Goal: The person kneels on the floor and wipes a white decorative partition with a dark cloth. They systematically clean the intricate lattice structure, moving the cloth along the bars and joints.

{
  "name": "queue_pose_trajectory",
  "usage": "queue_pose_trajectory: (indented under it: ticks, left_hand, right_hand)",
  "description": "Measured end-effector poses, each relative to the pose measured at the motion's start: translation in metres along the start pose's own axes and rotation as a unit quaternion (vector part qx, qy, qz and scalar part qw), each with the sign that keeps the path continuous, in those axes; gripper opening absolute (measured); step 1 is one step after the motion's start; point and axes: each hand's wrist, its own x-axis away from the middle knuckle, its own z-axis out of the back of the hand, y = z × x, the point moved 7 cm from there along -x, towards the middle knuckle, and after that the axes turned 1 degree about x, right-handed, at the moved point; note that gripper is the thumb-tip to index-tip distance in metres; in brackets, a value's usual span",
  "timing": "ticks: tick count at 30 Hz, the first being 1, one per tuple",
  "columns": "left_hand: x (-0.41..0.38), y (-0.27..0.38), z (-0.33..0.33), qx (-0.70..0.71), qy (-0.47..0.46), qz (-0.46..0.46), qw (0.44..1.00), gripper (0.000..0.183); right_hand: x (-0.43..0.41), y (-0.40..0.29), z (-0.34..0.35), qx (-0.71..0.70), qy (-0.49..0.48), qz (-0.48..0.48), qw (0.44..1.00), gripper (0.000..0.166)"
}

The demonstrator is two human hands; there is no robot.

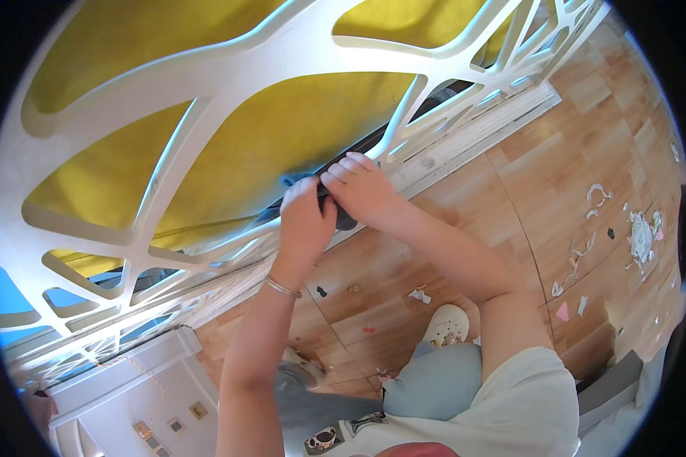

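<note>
A white openwork lattice panel (211,85) rises before me, with yellow material (297,125) behind its openings. Both my hands meet at the panel's lower part. My left hand (308,220), with a bangle at the wrist, is curled around a dark, cloth-like piece (345,221). Right beside it, my right hand (363,191) closes on the same dark piece, fingers reaching over into the opening. A bit of blue cloth (295,179) shows just beyond my left fingertips. My palms and fingers hide most of the dark piece.
A white ledge (434,165) runs along the panel's foot. Paper scraps (641,237) and other litter lie on the wood-patterned floor (463,240). One cream clog (447,327) is below me. Wall sockets (176,426) and a twisted cord (159,388) are at lower left.
</note>
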Motion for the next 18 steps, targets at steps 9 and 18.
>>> queue_pose_trajectory:
  ticks: [9, 18]
  left_hand:
    - [-0.046, 0.074, 0.008, 0.054, 0.015, -0.112, 0.992, 0.024]
    - [-0.076, 0.119, 0.028, 0.347, 0.298, -0.182, 0.871, 0.032]
  right_hand:
    - [0.016, 0.046, 0.111, 0.101, 0.04, -0.193, 0.975, 0.016]
    - [-0.002, 0.097, 0.143, -0.414, 0.408, -0.33, 0.744, 0.01]
